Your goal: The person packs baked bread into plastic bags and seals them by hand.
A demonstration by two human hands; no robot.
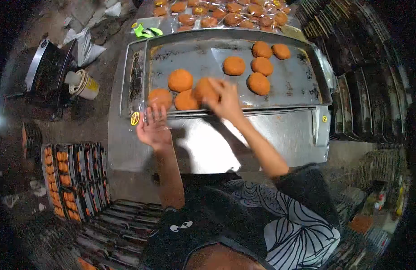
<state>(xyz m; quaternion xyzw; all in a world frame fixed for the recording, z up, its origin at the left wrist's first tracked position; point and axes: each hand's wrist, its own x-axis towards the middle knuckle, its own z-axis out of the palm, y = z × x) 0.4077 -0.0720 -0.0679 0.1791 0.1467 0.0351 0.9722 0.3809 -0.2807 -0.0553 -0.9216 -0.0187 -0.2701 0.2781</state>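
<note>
"Right hand (226,100) has its fingers closed on a round, orange-brown bun (203,90), above the near side of the wide grey metal tray (194,56). What could go wrong?"

"Perhaps the bun dents, if fingers press too hard. Left hand (154,132), its fingers apart, is at the tray's near left corner, with clear plastic film with yellow sticker (135,118); a fingertip might tear it."
</note>
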